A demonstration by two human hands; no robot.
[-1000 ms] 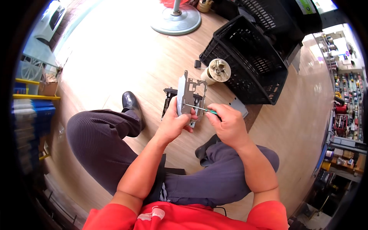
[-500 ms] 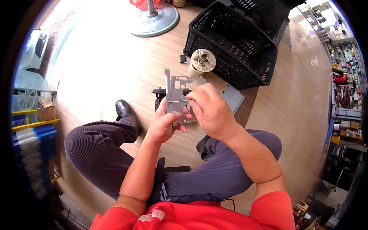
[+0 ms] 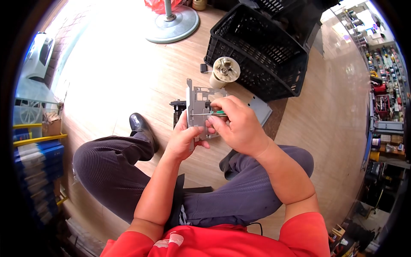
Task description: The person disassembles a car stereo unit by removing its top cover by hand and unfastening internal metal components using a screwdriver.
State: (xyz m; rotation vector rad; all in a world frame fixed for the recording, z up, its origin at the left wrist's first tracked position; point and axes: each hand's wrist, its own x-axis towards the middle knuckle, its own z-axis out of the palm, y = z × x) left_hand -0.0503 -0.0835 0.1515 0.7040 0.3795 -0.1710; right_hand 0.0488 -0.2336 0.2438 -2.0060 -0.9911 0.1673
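Note:
A thin grey metal bracket plate [image 3: 198, 107] with cut-outs stands upright in front of me. Its lower part is gripped by my left hand [image 3: 183, 139], thumb on the near face. My right hand [image 3: 241, 124] is closed round a screwdriver [image 3: 219, 113] with a green handle. The screwdriver's shaft lies level across the plate, its tip at the plate's left flange. Behind the plate, a black part [image 3: 178, 112] shows partly on the left; the rest of it is hidden.
Beyond the plate stand a white cylindrical fuel pump unit [image 3: 226, 70] and a black plastic crate [image 3: 257, 60]. A grey flat panel [image 3: 260, 110] lies to the right. A round stand base [image 3: 180, 28] is farther off. Shelves of goods [image 3: 387, 85] line the right side.
My right hand has shifted and turned slightly, so the screwdriver's green handle now shows. The plate has moved a little to the right and down.

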